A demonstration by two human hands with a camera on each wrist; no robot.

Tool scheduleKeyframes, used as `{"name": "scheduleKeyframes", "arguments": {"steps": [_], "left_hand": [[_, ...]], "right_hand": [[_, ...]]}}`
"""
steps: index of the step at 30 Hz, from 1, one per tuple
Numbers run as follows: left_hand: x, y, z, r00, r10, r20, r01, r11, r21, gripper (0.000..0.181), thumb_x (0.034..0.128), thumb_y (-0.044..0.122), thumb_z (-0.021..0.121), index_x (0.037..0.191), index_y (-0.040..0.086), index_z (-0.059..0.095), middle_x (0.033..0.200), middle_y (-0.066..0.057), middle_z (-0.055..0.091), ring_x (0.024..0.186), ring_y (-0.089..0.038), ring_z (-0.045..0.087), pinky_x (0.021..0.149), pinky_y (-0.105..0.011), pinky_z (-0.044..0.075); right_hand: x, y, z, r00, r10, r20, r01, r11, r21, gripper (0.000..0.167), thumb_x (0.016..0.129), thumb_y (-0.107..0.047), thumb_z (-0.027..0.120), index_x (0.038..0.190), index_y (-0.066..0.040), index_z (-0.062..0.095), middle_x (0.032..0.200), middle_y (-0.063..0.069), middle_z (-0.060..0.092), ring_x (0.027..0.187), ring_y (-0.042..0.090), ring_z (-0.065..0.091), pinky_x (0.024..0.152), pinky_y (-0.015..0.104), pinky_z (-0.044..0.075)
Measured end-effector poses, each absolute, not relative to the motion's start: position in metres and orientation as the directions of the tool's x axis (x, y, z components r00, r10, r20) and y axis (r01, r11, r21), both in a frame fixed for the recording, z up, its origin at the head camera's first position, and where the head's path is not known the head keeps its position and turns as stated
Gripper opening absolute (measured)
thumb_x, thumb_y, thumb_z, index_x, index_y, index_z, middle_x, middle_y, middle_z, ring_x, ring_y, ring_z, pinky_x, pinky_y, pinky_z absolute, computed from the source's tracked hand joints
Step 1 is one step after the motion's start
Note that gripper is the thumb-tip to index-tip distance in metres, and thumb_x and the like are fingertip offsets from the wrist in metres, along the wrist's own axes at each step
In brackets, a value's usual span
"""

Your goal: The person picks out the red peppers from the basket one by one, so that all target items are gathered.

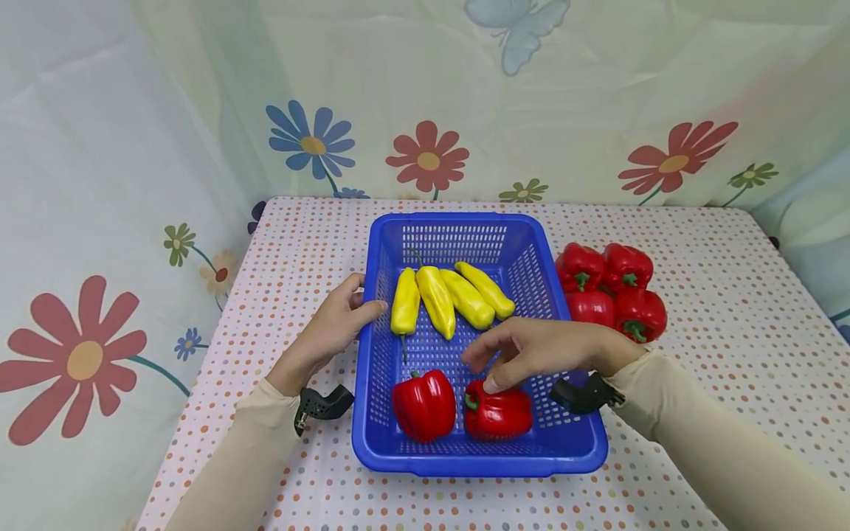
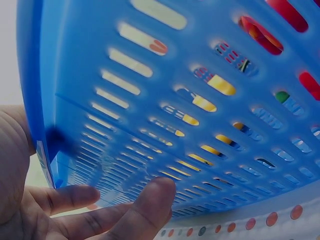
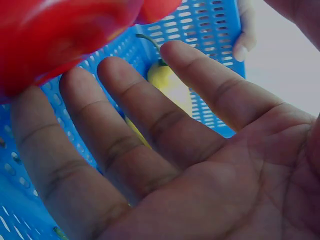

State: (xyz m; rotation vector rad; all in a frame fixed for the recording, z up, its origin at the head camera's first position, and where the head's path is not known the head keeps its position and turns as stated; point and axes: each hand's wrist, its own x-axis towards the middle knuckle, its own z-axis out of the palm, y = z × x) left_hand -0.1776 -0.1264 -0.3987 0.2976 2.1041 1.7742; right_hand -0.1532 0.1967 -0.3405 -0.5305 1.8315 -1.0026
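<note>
A blue plastic basket [image 1: 478, 464] stands on the table. My left hand [image 1: 337, 316] holds its left rim, thumb over the edge and fingers along the outside of the slotted wall [image 2: 115, 115]. Inside, several long yellow peppers [image 1: 435, 301] lie towards the back. Two red bell peppers lie at the front, one on the left [image 1: 425, 407] and one on the right [image 1: 499, 416]. Over the right one hovers my right hand [image 1: 541, 345], its fingers loosely extended and gripping nothing. In the right wrist view the fingertips are close to a red bell pepper [image 3: 65, 35]; contact is unclear.
Several more red bell peppers [image 1: 627, 267] are grouped on the table just right of the basket. A dotted cloth [image 1: 724, 354] covers the table. Flower-printed curtains [image 1: 531, 140] hang behind it and at the sides.
</note>
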Motion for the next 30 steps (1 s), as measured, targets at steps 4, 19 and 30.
{"name": "scheduleKeyframes", "arguments": {"steps": [4,19,30], "left_hand": [[-0.176,-0.126,-0.398,-0.907,0.393,-0.152,-0.084,0.184,0.979,0.046,0.1047,0.019,0.055,0.144,0.000,0.042,0.115,-0.029,0.070,0.088,-0.041,0.077,0.071,-0.043,0.067],[-0.176,-0.127,-0.399,-0.907,0.397,-0.142,-0.069,0.192,0.979,0.047,0.1043,0.018,0.056,0.144,-0.002,0.041,0.113,-0.029,0.070,0.086,-0.041,0.077,0.070,-0.042,0.067],[-0.177,-0.126,-0.398,-0.909,0.392,-0.141,-0.070,0.189,0.979,0.047,0.1041,0.019,0.056,0.145,-0.001,0.041,0.115,-0.029,0.070,0.088,-0.041,0.077,0.071,-0.043,0.067]], "right_hand": [[-0.153,0.194,-0.341,-0.427,-0.701,-0.571,0.074,0.602,-0.795,0.057,0.092,-0.018,0.076,0.143,0.001,0.059,0.136,0.013,0.066,0.126,0.030,0.060,0.100,0.044,0.059],[-0.157,0.187,-0.349,-0.348,-0.690,-0.635,0.056,0.661,-0.749,0.059,0.085,-0.013,0.083,0.140,-0.006,0.064,0.135,0.006,0.066,0.129,0.031,0.059,0.099,0.047,0.060],[-0.159,0.184,-0.352,-0.345,-0.679,-0.648,0.087,0.664,-0.742,0.056,0.082,-0.008,0.085,0.135,-0.010,0.065,0.127,0.006,0.066,0.119,0.028,0.060,0.094,0.043,0.062]]}}
